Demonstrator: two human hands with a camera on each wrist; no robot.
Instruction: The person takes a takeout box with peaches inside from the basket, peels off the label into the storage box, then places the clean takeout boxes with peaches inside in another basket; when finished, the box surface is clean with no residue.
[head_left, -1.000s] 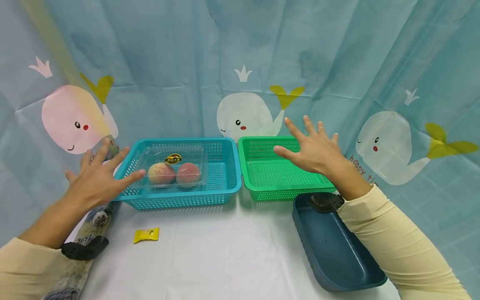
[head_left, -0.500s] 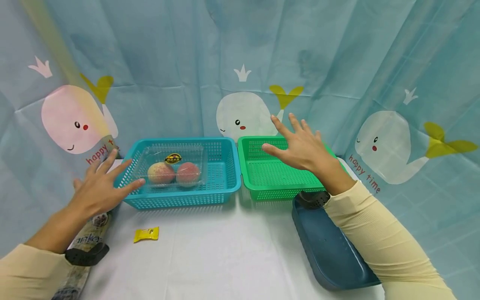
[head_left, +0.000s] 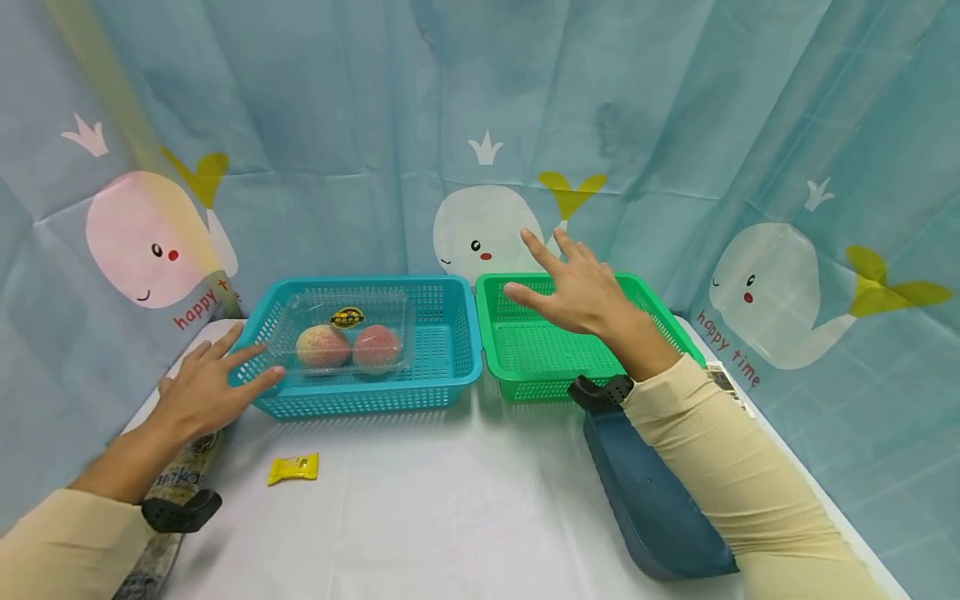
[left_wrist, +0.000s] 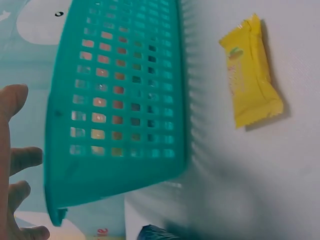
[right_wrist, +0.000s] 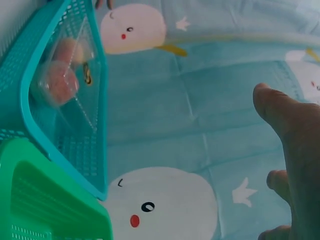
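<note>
My left hand [head_left: 204, 389] hovers by the left end of a blue perforated basket [head_left: 442, 392], fingers spread and holding nothing. In that basket lies a clear plastic box [head_left: 405, 312] with two peaches [head_left: 322, 346] inside and a dark label on its lid. Above a green basket [head_left: 517, 388] my right hand [head_left: 576, 293] is held with its fingers stretched out, also bare. A small yellow wrapped packet [left_wrist: 250, 75] lies on the white cloth below the blue basket. The left wrist view shows left-hand fingers beside the basket's rim.
A dark blue tray [head_left: 660, 508] stands at the right, partly under my right forearm. On the left, a long printed bag [head_left: 180, 475] lies partly behind my left arm. A printed card [head_left: 723, 379] shows at the table's right edge. A whale-patterned curtain [head_left: 337, 125] hangs behind.
My right hand has moved left over the green basket, uncovering the card at the right. My left hand has come slightly lower and to the right. The baskets and packet stay put.
</note>
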